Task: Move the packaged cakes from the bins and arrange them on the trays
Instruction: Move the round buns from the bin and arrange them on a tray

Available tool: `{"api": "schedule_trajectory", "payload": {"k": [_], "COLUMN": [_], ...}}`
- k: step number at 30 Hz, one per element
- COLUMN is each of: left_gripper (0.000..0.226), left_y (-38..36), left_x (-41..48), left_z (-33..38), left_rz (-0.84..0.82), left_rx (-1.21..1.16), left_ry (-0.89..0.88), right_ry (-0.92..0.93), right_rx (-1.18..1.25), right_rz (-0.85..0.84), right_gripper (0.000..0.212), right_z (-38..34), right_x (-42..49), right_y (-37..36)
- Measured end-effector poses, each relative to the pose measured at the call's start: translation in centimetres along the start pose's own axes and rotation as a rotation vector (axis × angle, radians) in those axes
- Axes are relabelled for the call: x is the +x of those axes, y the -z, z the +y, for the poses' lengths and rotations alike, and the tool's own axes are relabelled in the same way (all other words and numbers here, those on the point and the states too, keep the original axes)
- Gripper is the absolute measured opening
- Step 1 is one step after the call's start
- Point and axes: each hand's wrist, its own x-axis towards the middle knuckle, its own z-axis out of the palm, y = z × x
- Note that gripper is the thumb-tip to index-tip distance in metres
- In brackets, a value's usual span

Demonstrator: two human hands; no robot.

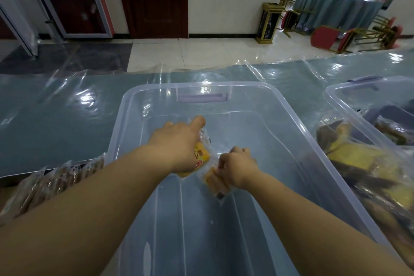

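Two clamped grips in clear bin [289, 105]: left hand [177, 143] on yellow cake [201, 156], right hand [237, 164] on orange cake [212, 181].

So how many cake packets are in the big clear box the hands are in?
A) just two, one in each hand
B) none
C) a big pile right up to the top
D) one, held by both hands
A: the left hand holds a yellow packet, the right hand grips a second packet, and the rest of the clear bin shows only its bare bottom.
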Motion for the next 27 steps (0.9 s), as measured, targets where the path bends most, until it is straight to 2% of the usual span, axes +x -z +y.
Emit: {"api": "schedule_trajectory", "payload": {"k": [3,6,9,11,13,15,16,19,27], "left_gripper": [0.071,0.073,0.076,0.078,0.080,0.081,0.081,0.080,0.086], "left_y": [-0.1,-0.1,-0.3,-0.4,-0.5,-0.6,-0.6,-0.7,-0.9], "left_x": [0.2,0.4,0.5,0.6,0.7,0.7,0.7,0.8,0.6], "left_z": [-0.1,-0.2,-0.2,-0.3,-0.3,-0.4,-0.4,-0.5,-0.3], "left_rz": [-0.019,-0.034,-0.057,-0.067,-0.077,-0.083,-0.085,-0.085,-0.123], "left_rx": [-0.015,-0.022,-0.011,-0.002,-0.004,-0.008,-0.007,0.005,-0.017], "left_ry": [0.003,0.013,0.017,0.021,0.025,0.025,0.026,0.025,0.037], "right_ry": [-0.059,-0.104,-0.091,-0.071,-0.107,-0.182,-0.206,-0.193,-0.111], "right_rx": [0.038,0.147,0.059,0.023,0.119,0.197,0.169,0.034,0.246], "right_rz": [0.043,-0.069,-0.088,-0.030,0.004,-0.018,-0.045,-0.111,-0.117], "right_gripper": [0.019,0.013,0.017,0.033,0.063,0.090,0.093,0.077,0.050], "right_z": [0.6,0.7,0.8,0.7,0.7,0.8,0.7,0.7,0.0], "right_x": [0.7,1.1,1.6,2.0,2.3,2.6,2.8,2.8,1.9], "right_y": [-0.3,-0.4,-1.1,-1.5,-1.8,-2.0,-2.2,-2.8,-3.1]}}
